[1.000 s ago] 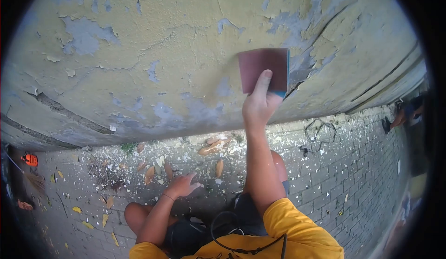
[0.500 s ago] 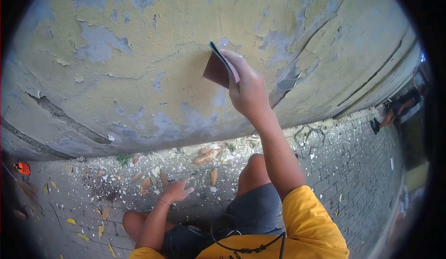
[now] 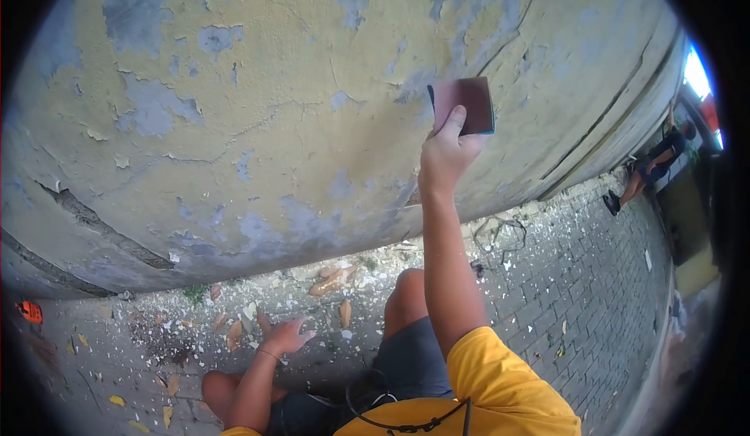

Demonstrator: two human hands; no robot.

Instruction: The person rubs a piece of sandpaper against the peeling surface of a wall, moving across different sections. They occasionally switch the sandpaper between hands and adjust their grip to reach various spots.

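Observation:
In the head view my right hand point(image 3: 447, 159) pinches a folded sheet of sandpaper point(image 3: 472, 96), thumb across its reddish-brown face, with a dark green edge showing. The sheet is raised in front of the yellow wall point(image 3: 312, 69), whose paint is cracked and flaking over grey patches. My left hand point(image 3: 287, 337) hangs low over my knee, fingers stretched out and holding nothing. Below it, paint chips and dry leaves point(image 3: 345, 312) litter the paving.
Long dark cracks point(image 3: 105, 225) run along the wall. A looped wire point(image 3: 504, 237) lies at its foot. An orange object point(image 3: 30, 312) sits at the far left. Another person point(image 3: 652, 162) is by the wall at the far right.
My right hand has moved right along the wall and turned, so the sandpaper's brown face now shows. My left hand has stayed low with its fingers out. The view has shifted slightly.

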